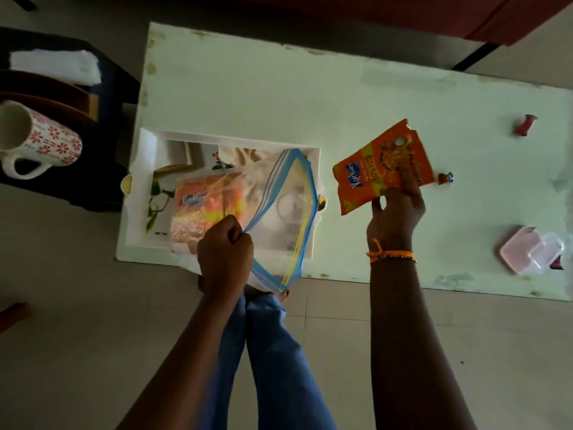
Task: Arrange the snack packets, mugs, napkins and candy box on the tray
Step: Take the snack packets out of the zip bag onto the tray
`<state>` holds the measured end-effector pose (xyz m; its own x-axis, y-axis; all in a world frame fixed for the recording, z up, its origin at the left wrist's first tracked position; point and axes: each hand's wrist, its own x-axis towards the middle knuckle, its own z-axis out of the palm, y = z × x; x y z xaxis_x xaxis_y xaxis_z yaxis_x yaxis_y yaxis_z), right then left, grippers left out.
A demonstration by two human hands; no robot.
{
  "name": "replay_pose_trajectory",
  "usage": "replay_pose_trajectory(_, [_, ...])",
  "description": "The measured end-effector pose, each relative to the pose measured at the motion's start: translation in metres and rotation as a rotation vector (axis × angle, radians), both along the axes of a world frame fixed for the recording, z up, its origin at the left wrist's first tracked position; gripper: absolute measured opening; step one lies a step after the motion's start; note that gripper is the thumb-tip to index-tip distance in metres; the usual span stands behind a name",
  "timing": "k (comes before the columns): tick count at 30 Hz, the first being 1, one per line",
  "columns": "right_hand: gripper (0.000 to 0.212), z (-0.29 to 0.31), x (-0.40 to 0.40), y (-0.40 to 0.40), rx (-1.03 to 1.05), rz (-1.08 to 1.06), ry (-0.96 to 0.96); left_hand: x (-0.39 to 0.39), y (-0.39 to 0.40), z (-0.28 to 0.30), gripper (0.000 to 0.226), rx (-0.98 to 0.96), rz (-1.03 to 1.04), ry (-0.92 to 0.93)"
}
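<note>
A white tray (136,193) with gold handles sits at the near left corner of the pale table. Over it my left hand (224,249) grips the blue-edged mouth of a clear zip bag (279,206), held open; an orange snack packet (198,212) lies inside the bag. To the right of the tray, my right hand (395,212) holds a second orange snack packet (381,169) above the table. A white mug with red flowers (40,141) lies on its side on a dark stand at the left, behind it a stack of white napkins (55,65).
A pink lidded candy box (527,252) sits near the table's right front edge. Two loose wrapped candies (525,125) (445,177) lie on the right half of the table (310,88). My legs stand on the tiled floor below the table edge.
</note>
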<state>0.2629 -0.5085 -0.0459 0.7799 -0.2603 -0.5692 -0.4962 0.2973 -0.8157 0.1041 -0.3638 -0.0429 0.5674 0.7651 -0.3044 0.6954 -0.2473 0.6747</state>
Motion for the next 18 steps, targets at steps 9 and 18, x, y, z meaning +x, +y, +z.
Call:
replay_pose_trajectory(9, [0.055,-0.061,-0.012,0.056,0.003,0.198,0.110,-0.010,0.016,0.005,0.021,-0.120,0.071,-0.077])
replay_pose_trajectory(18, [0.042,-0.029,-0.049,0.033,-0.624,0.425,0.062,-0.014,0.022,0.007,0.025,-0.146,0.122,-0.120])
